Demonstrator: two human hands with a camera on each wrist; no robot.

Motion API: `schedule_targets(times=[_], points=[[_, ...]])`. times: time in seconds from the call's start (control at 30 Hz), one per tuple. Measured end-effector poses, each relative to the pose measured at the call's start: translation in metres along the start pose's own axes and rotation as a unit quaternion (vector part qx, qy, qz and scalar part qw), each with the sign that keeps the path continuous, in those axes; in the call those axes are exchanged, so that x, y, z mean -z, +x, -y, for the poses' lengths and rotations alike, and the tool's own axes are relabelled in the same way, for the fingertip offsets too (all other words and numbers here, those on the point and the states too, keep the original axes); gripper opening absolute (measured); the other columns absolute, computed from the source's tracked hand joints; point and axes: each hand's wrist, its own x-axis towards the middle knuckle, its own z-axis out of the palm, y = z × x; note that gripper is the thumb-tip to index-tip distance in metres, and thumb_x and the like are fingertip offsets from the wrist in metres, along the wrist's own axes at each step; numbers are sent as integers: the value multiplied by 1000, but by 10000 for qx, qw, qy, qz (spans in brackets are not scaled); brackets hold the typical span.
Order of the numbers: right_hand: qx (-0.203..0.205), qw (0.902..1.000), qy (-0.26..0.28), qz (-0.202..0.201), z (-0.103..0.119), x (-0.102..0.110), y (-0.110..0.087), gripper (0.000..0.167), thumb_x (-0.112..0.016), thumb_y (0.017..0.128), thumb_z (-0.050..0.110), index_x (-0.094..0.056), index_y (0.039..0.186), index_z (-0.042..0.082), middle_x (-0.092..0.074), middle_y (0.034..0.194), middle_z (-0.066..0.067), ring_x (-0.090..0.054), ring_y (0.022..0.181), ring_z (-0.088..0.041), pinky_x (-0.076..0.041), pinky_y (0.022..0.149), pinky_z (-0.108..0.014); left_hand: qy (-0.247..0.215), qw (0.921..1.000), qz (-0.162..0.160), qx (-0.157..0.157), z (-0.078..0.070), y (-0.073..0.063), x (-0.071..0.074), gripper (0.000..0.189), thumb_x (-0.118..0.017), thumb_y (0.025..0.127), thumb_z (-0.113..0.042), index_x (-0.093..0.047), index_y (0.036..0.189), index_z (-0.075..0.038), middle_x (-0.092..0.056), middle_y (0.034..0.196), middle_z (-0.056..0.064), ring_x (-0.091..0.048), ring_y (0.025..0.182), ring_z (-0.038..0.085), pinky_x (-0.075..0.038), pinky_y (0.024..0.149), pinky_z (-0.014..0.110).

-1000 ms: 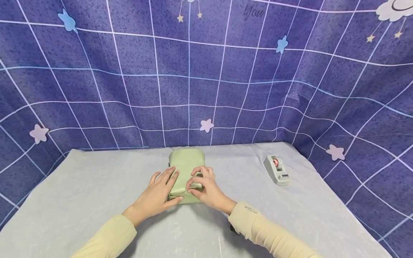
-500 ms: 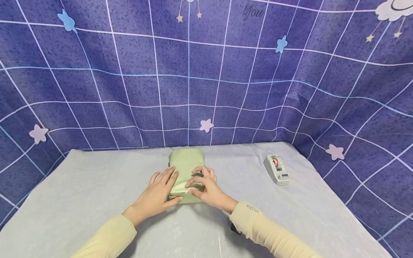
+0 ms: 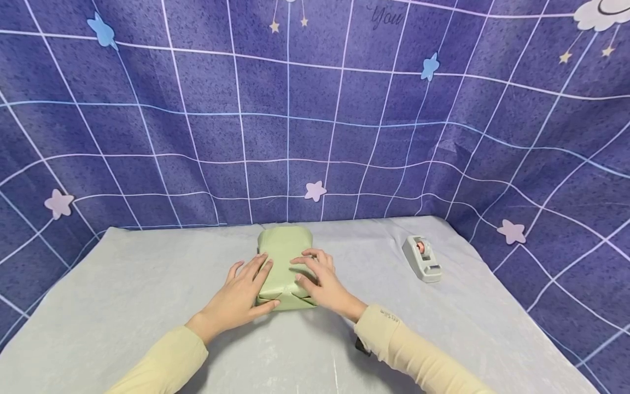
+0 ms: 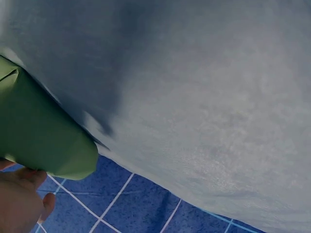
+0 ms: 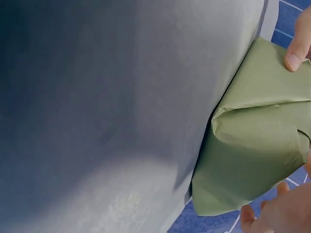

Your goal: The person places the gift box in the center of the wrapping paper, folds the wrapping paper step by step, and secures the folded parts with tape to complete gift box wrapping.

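Note:
A package wrapped in light green paper (image 3: 286, 246) lies lengthwise on the cloth-covered table, folded flaps at its near end. My left hand (image 3: 239, 295) rests along its left side, fingers straight and thumb at the near fold; in the left wrist view that hand (image 4: 22, 201) is partly cut off. Over the package's right side is my right hand (image 3: 322, 280), fingers loosely bent with nothing between them. The right wrist view has the right hand (image 5: 284, 208) beside the green package (image 5: 248, 155), whose end fold shows faint shiny marks; the left thumb (image 5: 294, 56) presses its top.
A pale grey tape dispenser (image 3: 422, 259) with a reddish roll stands on the right of the grey-white tablecloth (image 3: 472, 323). Behind and to the sides hangs a blue grid-patterned curtain (image 3: 266, 137) with stars. A small dark object (image 3: 362, 347) shows beneath the right sleeve.
My right hand has let go of the near-end fold and shifted slightly right, its fingers spreading; the right flap now shows. The left hand and the package have stayed in place.

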Motion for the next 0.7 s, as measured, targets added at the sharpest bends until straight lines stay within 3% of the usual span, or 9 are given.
schedule_targets(times=[0.13, 0.4, 0.7], points=[[-295, 9995, 3, -73, 0, 2, 1, 40, -53, 90, 16, -47, 127, 5, -35, 134, -20, -27, 119, -32, -27, 97, -53, -17, 10000, 41, 82, 0, 1, 1, 82, -50, 82, -62, -39, 137, -2, -36, 143, 17, -35, 132, 30, -21, 104, 53], [-633, 9967, -285, -429, -8, 4, 6, 44, -54, 88, 13, -42, 127, -1, -38, 131, -22, -33, 118, -38, -32, 97, -52, -215, 9985, -14, 508, -7, 6, 2, 76, -45, 85, -62, -43, 133, -3, -39, 141, 16, -37, 130, 27, -23, 103, 51], [-1136, 9926, -342, -263, -16, 2, 9, 46, -52, 90, 17, -39, 127, -6, -43, 129, -25, -38, 119, -39, -33, 100, -50, -536, 9921, -120, 1128, -20, 15, 2, 71, -50, 84, -58, -47, 126, -1, -45, 133, 18, -42, 124, 29, -26, 98, 50]])
